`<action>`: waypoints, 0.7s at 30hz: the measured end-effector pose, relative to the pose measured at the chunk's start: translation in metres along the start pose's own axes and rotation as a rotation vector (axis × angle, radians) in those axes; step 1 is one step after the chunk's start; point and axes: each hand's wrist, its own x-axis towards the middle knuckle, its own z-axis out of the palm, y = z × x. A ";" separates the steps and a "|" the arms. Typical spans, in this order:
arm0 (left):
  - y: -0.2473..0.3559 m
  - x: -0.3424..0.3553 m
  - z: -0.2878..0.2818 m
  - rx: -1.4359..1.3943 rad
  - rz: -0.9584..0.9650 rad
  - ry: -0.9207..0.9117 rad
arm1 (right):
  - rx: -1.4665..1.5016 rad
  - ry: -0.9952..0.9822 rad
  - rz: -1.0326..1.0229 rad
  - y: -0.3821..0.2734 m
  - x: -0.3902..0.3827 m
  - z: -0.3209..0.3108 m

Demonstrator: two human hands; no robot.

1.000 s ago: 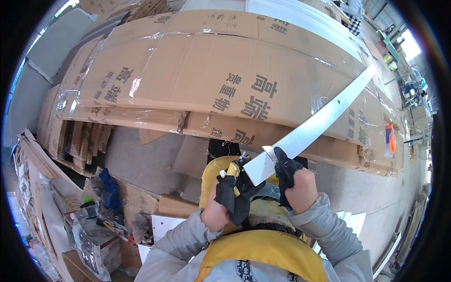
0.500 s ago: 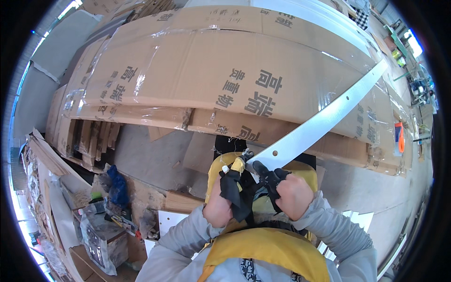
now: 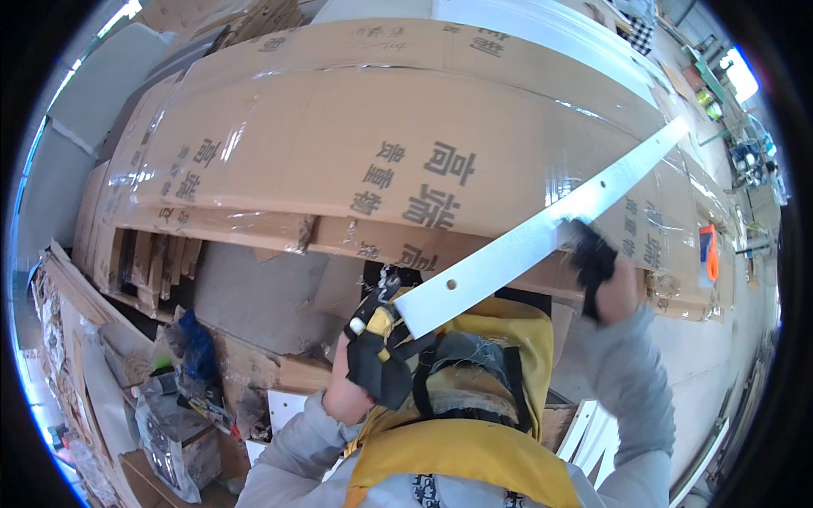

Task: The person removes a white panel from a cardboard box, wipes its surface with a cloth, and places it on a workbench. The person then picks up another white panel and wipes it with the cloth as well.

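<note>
Both hands are gloved in black and closed on a long white strip (image 3: 542, 235) with holes drilled along it. The left hand (image 3: 373, 360) grips the near, lower end, beside a small yellow-and-black tool (image 3: 378, 317) that sits against the same fist; I cannot tell whether it is held or clipped on. The right hand (image 3: 603, 275) is wrapped around the strip about midway along its length.

Half a second ago the two fists sat close together at the lower end of the strip, right in front of the person's chest. Since then the right hand has slid up and out along the strip, so the hands are now well apart, while the left has stayed low near the yellow bag (image 3: 487, 372) strapped to the person's front. The strip itself keeps much the same slant, rising to the right across the big stack of flat cardboard cartons (image 3: 356, 161) wrapped in clear film, its far tip reaching past the upper right edge of the stack.

An orange object (image 3: 709, 252) lies on the cartons at the right. Loose cardboard scraps (image 3: 161, 254) and a blue bag (image 3: 193, 347) clutter the floor at the left.
</note>
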 end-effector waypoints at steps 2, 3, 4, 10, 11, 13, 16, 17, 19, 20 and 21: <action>-0.006 -0.002 0.009 0.129 0.041 0.079 | -0.338 0.336 -0.010 0.076 0.049 -0.071; -0.008 0.000 0.013 0.167 0.018 0.083 | -0.220 0.351 0.059 0.102 0.069 -0.111; -0.008 -0.001 0.012 0.208 0.015 0.114 | -0.459 0.386 -0.130 0.103 0.088 -0.123; -0.008 -0.013 0.012 0.221 0.106 0.121 | -0.108 0.190 0.010 0.101 0.108 -0.141; -0.010 -0.014 0.009 0.230 0.115 0.129 | -0.136 0.145 0.054 0.090 0.100 -0.126; -0.015 -0.015 0.008 0.253 0.163 0.158 | -0.162 0.062 0.109 0.060 0.077 -0.094; -0.015 -0.013 0.009 0.352 0.200 0.159 | -0.279 -0.081 -0.119 0.033 0.045 -0.039; -0.013 -0.013 0.008 0.355 0.176 0.161 | -0.240 -0.133 -0.155 0.020 0.032 -0.019; -0.011 -0.011 0.007 0.369 0.124 0.170 | -0.192 -0.153 -0.201 -0.004 0.006 0.016; -0.011 -0.011 0.004 0.392 0.124 0.199 | -0.178 -0.128 -0.221 -0.011 -0.004 0.031; -0.014 -0.012 0.002 0.348 0.123 0.204 | -0.255 -0.122 -0.270 -0.001 -0.010 0.039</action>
